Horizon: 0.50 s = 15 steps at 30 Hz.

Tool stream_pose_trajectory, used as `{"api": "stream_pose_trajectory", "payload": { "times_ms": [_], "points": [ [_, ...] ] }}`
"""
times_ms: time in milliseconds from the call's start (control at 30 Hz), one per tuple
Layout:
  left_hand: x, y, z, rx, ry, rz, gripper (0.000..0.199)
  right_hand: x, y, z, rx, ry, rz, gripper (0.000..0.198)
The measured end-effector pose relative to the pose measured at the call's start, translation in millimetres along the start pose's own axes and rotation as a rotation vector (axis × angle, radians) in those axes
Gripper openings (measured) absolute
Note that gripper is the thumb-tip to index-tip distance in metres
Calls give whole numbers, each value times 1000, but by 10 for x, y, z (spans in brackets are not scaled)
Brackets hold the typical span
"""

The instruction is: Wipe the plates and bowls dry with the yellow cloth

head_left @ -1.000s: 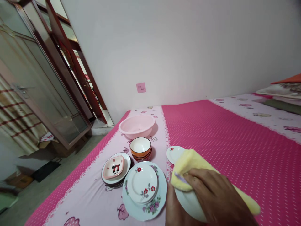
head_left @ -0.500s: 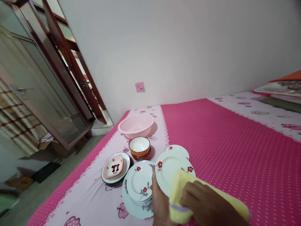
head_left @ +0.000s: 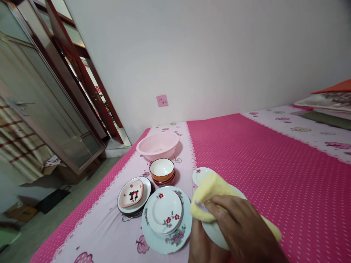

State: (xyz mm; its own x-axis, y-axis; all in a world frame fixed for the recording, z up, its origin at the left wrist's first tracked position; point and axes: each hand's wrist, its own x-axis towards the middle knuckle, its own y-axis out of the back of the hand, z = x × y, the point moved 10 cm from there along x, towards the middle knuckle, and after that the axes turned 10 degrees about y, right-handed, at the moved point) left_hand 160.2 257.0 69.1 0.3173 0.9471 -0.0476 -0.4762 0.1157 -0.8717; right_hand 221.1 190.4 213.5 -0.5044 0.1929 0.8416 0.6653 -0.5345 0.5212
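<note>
My left hand (head_left: 203, 243) grips a white plate (head_left: 216, 233) from below, low in the head view. My right hand (head_left: 238, 223) is closed on a yellow cloth (head_left: 211, 188) and presses it against the plate's far left part, covering much of it. Just beyond the cloth, another white plate with a red flower (head_left: 199, 175) lies on the bed. Left of my hands, small white flowered plates (head_left: 161, 210) are stacked on a larger pale plate with purple flowers (head_left: 161, 249).
Dark-rimmed plates (head_left: 121, 205) are stacked to the left under a pink cat dish (head_left: 131, 197). Behind them stand stacked bowls (head_left: 162, 168) and a pink basin (head_left: 157, 144) near the wall. The bed's left edge drops to the floor; pillows (head_left: 329, 100) lie far right.
The held plate has moved right and down, off the stack beside it, and is turned so its red flowers no longer show. The cloth has shifted up and left over its far edge.
</note>
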Motion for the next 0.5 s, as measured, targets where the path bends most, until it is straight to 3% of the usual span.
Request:
{"api": "stream_pose_trajectory", "payload": {
  "times_ms": [133,267,400,500],
  "points": [
    [5,-314,-33,-143,88,-167,55,-169,-43,295,-79,-95,-17,28],
    [2,-232,94,-196,54,-126,57,-388,-204,501,23,-221,-160,28],
    [17,-81,239,-236,5,-62,60,-398,-246,380,140,-172,-268,32],
    [31,-56,259,-251,24,-36,62,-276,-197,154,151,-92,-233,33]
  ]
}}
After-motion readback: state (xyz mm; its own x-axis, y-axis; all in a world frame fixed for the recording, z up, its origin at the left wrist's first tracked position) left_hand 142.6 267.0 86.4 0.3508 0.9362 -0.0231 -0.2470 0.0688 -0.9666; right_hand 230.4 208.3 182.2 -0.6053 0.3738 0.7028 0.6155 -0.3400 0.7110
